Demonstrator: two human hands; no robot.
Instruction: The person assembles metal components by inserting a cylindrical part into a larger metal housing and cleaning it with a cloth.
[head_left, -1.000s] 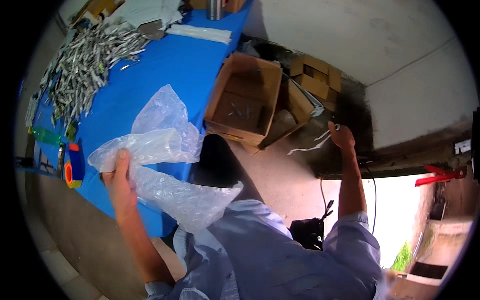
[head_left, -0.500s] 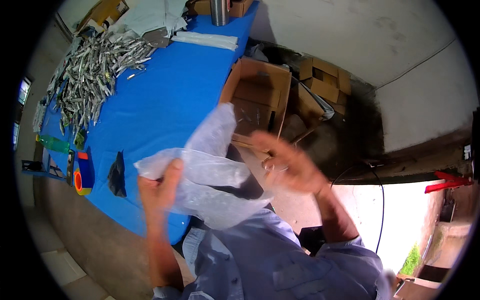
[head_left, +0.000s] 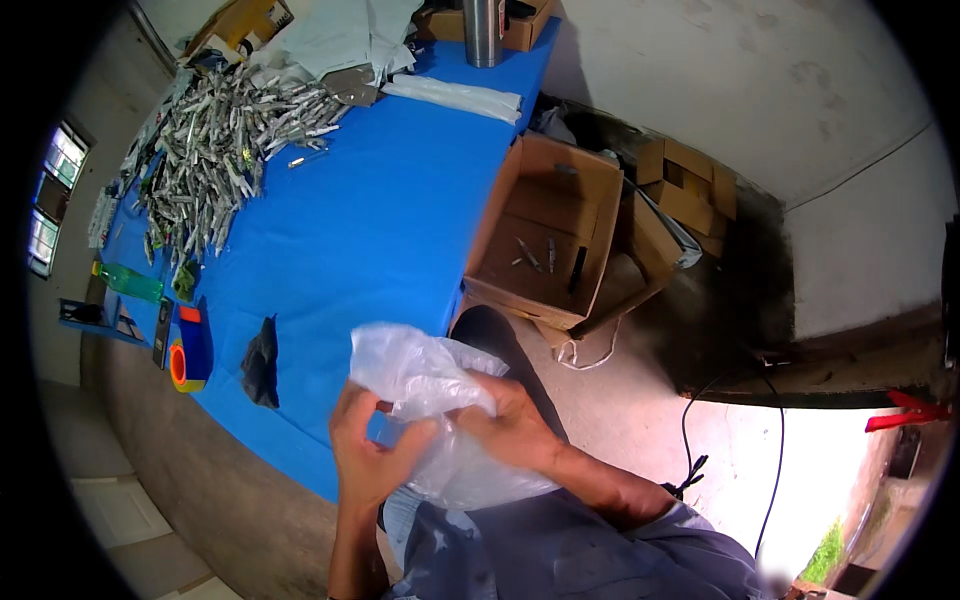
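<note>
A crumpled, translucent plastic bag is bunched up in front of my body, just past the near edge of the blue-covered table. My left hand is closed on its left side, with thumb and fingers curled toward each other. From the right, my right hand pinches the upper part of the plastic, its fingertips partly hidden in the folds. The bag's lower part hangs down over my shirt. Whether anything lies inside the bag I cannot tell.
A heap of slim wrapped pieces covers the table's far left. Along its left edge are a green bottle, an orange-cored tape roll and a black cloth. A steel tumbler stands far back. An open cardboard box holds a few pieces.
My right hand has come in from the right and taken hold of the plastic. The bag, spread wide before, is gathered between both hands. The view has shifted slightly.
</note>
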